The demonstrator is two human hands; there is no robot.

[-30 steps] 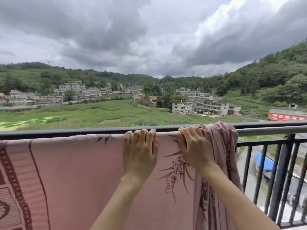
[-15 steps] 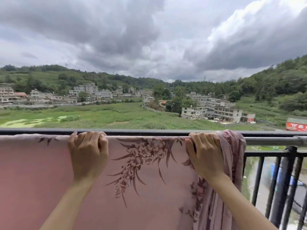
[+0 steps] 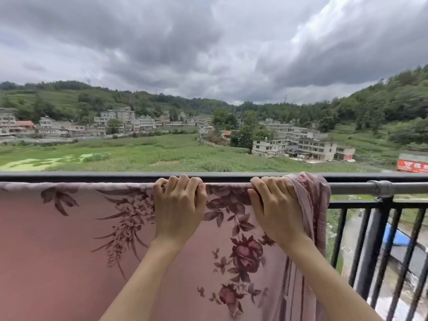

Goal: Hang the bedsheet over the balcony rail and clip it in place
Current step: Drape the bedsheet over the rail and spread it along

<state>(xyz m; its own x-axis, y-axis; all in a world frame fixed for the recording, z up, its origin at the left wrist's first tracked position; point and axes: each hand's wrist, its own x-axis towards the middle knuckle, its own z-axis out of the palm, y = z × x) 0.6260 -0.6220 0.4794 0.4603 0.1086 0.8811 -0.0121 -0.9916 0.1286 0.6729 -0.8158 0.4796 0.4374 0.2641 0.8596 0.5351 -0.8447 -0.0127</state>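
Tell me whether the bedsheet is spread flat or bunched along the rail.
Mostly spread: the bedsheet hangs flat left of the right hand, but bunches in folds at its right end.

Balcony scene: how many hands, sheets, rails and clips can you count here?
Hands: 2, left hand and right hand
Bedsheet: 1
Rail: 1
Clips: 0 visible
Total: 4

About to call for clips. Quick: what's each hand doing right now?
Left hand: closed, fingers curled over the rail, gripping the sheet.
Right hand: closed, gripping the sheet beside its bunched end.
No clips in view.
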